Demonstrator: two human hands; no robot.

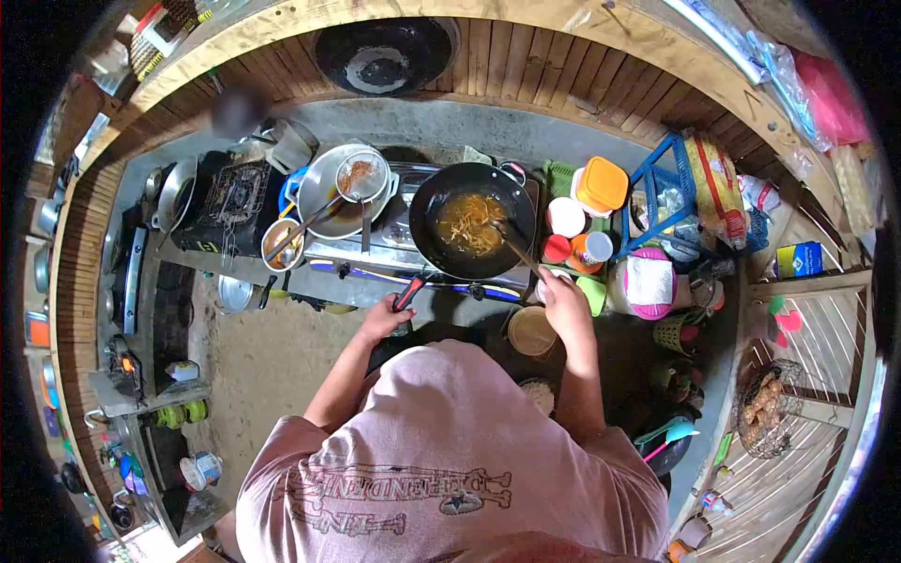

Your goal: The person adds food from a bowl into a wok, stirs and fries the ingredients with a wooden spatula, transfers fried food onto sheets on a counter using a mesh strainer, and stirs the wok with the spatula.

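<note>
A black wok sits on the gas stove, with shredded food in brownish liquid inside. My left hand is closed around the wok's black and red handle. In my right hand is the wooden handle of a spatula, whose dark end reaches into the food; its tip is partly hidden there. Left of the wok, a strainer holding brown bits rests over a large pale pot. A small pot with a utensil across it stands beside that.
Right of the stove are an orange-lidded tub, a red-lidded jar and a blue basket. A black grill stove stands at far left. Below the counter is a round tan lid. Another wok hangs on the slatted wall.
</note>
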